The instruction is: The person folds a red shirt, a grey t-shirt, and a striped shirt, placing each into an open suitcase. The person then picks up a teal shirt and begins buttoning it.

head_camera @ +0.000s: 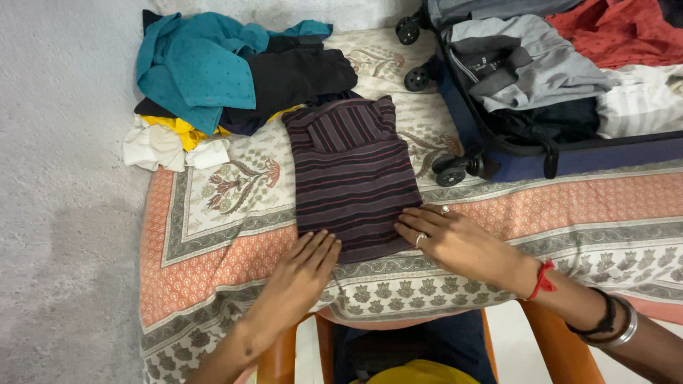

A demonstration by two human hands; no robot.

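Observation:
A dark purple striped shirt [352, 174] lies folded flat on a patterned bedsheet [213, 235]. My left hand [302, 274] rests flat by the shirt's near left corner, fingers together and touching its hem. My right hand [452, 238], with rings and a red thread at the wrist, lies flat over the shirt's near right corner. Neither hand grips anything.
A heap of clothes [228, 78] in teal, black, yellow and white sits at the far left of the sheet. An open blue suitcase [541, 160] with wheels holds grey, red and white garments at the far right. Orange chair arms [555, 341] show below.

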